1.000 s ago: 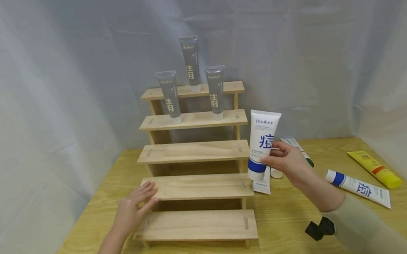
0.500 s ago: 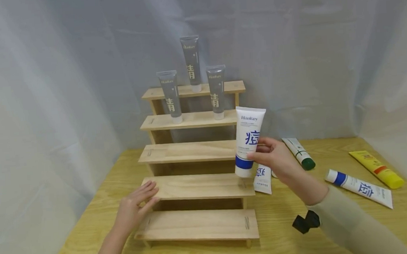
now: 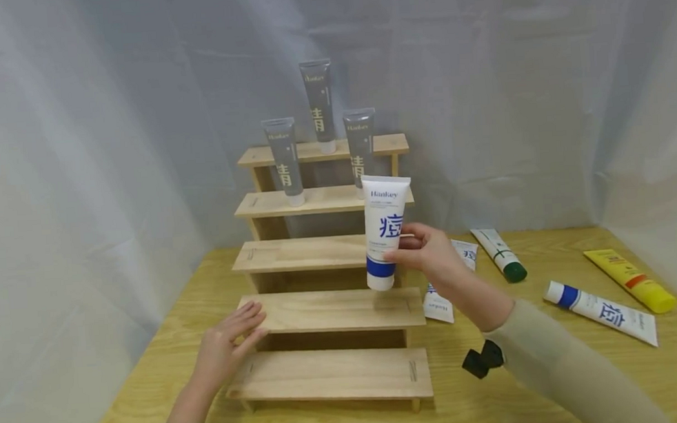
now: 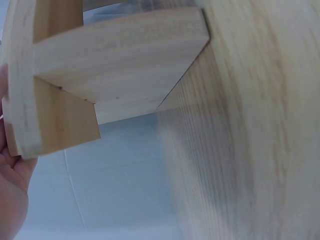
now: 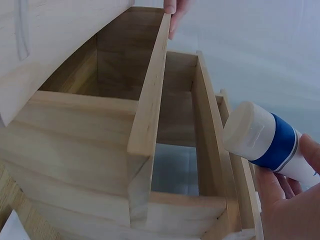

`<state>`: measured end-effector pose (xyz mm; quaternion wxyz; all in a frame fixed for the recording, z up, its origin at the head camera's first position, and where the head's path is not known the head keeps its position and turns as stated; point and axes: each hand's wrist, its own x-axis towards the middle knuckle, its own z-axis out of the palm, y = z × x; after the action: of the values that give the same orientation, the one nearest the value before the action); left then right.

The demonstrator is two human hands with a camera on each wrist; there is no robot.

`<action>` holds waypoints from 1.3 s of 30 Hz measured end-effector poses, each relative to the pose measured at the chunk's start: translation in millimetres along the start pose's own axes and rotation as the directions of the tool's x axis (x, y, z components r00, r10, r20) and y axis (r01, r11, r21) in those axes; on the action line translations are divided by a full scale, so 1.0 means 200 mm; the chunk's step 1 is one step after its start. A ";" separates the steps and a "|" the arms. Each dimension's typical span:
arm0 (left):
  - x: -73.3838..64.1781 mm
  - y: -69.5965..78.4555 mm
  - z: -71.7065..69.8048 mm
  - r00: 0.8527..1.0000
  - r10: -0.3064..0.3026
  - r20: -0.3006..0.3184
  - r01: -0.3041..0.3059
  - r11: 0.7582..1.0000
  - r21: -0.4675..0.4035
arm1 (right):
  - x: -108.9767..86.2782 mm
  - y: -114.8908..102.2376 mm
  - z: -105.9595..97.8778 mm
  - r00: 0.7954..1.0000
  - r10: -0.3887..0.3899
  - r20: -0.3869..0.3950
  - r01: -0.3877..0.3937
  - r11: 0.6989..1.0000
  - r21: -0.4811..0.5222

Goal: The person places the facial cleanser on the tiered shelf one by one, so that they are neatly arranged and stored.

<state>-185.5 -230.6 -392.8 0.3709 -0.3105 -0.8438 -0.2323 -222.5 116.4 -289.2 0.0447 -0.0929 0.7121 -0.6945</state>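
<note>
My right hand point(image 3: 428, 251) pinches a white squeeze tube point(image 3: 388, 234) with a blue band, cap down, thumb in front. In the head view the tube hangs before the right side of a stepped wooden rack point(image 3: 333, 312), covering part of its middle shelf. The right wrist view shows the tube's white cap point(image 5: 245, 127) apart from the shelf edges. My left hand point(image 3: 221, 348) rests on the left end of the second-lowest shelf, fingers fairly straight. Three grey tubes stand cap down: one point(image 3: 318, 106) on the top shelf, two point(image 3: 284, 163) on the shelf below.
Right of the rack, two white tubes point(image 3: 439, 307) lie partly hidden by the right arm and hand. A white tube with a green cap point(image 3: 499, 255), another blue-banded white tube point(image 3: 603, 313) and a yellow tube point(image 3: 630, 281) lie farther right. Pale sheeting point(image 3: 512, 97) surrounds the table.
My right hand has carried the white tube leftward from beside the rack to in front of its right part, now overlapping the right grey tube. The left hand stays on the shelf.
</note>
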 end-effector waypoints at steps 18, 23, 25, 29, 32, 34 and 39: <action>0.00 0.01 0.01 1.000 0.007 -0.003 -0.007 1.000 0.000 | 0.11 -0.01 0.17 0.999 -0.035 0.027 0.034 0.998 0.043; 0.01 0.01 0.01 1.000 -0.005 0.004 0.005 1.000 0.004 | 0.15 -0.03 0.23 0.999 -0.032 0.007 0.032 0.999 0.031; 0.01 0.01 0.01 1.000 -0.005 0.007 0.005 1.000 0.006 | 0.16 -0.04 0.25 0.999 -0.035 0.004 0.035 0.999 0.029; 0.01 0.01 0.02 1.000 0.001 0.006 -0.001 1.000 0.003 | 0.19 -0.05 0.30 0.999 -0.048 0.000 0.048 0.998 0.027; 0.01 0.01 0.02 1.000 0.006 0.002 -0.006 1.000 -0.004 | 0.22 -0.05 0.34 0.998 -0.067 0.004 0.067 0.997 0.045; 0.01 0.01 0.02 1.000 0.007 0.002 -0.007 1.000 -0.008 | 0.23 -0.05 0.37 0.997 -0.083 0.007 0.083 0.995 0.057; 0.01 0.01 0.02 1.000 0.000 0.010 0.000 1.000 0.000 | 0.26 -0.05 0.43 0.994 -0.113 0.015 0.112 0.991 0.069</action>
<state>-186.7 -226.8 -393.5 0.3667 -0.3118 -0.8457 -0.2306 -256.0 22.2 -277.7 0.0154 -0.1377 0.6812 -0.7189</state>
